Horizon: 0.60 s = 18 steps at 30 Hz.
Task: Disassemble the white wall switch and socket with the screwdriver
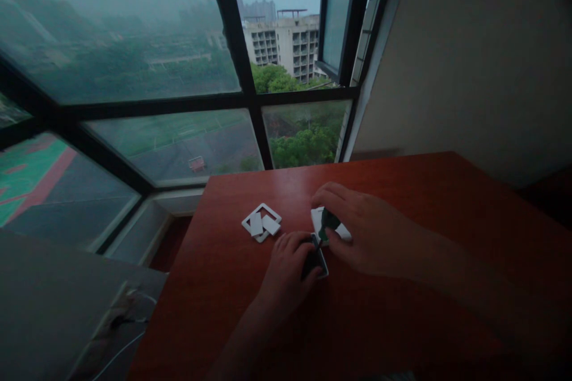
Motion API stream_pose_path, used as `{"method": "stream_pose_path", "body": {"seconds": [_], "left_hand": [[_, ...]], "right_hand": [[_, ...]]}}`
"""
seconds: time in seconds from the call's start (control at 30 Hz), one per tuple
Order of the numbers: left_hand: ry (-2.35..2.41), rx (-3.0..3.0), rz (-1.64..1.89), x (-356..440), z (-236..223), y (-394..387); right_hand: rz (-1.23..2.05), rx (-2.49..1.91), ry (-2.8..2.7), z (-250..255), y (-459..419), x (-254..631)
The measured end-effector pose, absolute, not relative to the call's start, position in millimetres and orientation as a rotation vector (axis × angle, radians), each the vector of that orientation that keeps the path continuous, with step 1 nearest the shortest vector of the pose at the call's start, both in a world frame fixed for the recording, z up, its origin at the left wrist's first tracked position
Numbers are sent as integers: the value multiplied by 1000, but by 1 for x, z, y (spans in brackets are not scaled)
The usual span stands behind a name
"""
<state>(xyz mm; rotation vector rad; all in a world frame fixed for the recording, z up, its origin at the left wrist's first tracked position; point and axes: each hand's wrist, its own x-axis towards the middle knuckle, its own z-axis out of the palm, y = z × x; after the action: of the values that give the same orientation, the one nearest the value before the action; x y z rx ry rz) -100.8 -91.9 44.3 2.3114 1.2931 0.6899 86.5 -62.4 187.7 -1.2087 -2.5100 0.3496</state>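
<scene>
On the red-brown table [402, 202] my left hand [288, 268] curls its fingers round a small dark device with a white rim [316, 261]. Just right of it, my right hand [357, 223] is cupped over a white part with a dark green piece [329, 221], thumb and fingers pinched on it. The two hands nearly touch. To the left of both lies a white square frame [263, 221] with two small white plates resting on it, apart from both hands.
A large dark-framed window [241, 71] stands beyond the table's far edge, showing buildings and trees. A pale wall [469, 59] rises at the right. Down at the left, past the table's edge, lies a grey ledge with white cables [129, 321].
</scene>
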Motion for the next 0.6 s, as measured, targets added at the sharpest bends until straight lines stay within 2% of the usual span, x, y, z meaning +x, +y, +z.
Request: {"method": "stream_pose_path", "body": {"seconds": [0.6], "left_hand": [[1304,2339,666,-100,42,-89]], "right_hand": [[283,-1288,-2535,186,-61,84]]}}
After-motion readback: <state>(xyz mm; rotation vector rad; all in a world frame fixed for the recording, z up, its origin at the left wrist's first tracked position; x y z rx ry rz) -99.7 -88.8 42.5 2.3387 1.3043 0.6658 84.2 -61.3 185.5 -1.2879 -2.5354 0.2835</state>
